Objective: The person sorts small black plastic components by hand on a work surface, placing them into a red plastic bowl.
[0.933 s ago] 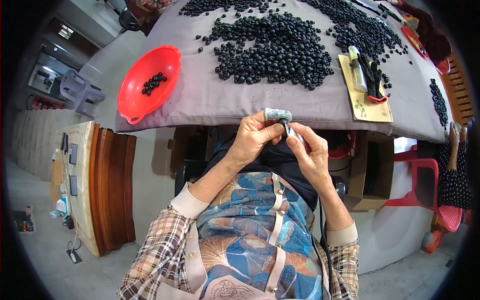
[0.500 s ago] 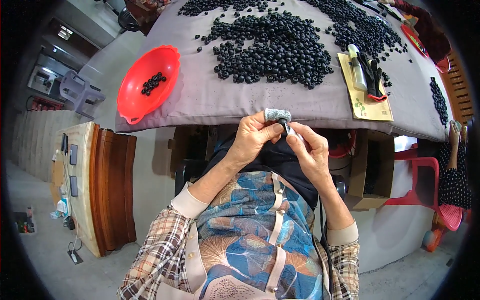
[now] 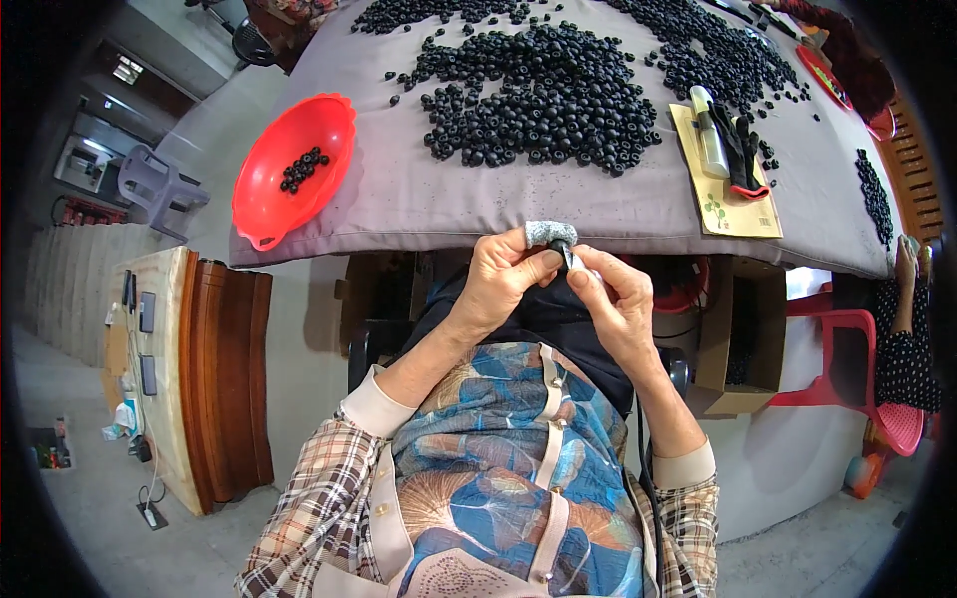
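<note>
Just past the table's near edge, my left hand [image 3: 501, 271] pinches a small black round piece [image 3: 560, 248] between thumb and index finger. A grey speckled cloth sleeve [image 3: 549, 232] covers that index fingertip, which curls over the piece. Facing it, my right hand [image 3: 616, 292] is closed on a small pointed tool [image 3: 569, 258] with a silvery tip that meets the black piece. Most of this tool is hidden by my fingers, so its exact kind does not show. A broad heap of black bead-like pieces with holes [image 3: 543, 95] lies on the table ahead.
At the left of the grey-clothed table [image 3: 399, 204] stands a red scalloped bowl [image 3: 254, 189] with several black pieces inside. On the right, a yellow envelope [image 3: 743, 214] carries a clear tube [image 3: 709, 135] and a black glove [image 3: 743, 159]. A cardboard box [image 3: 748, 399] stands below; other people sit farther right.
My sleeved left index finger has curled further down over the black piece. Both hands stay in nearly the same place.
</note>
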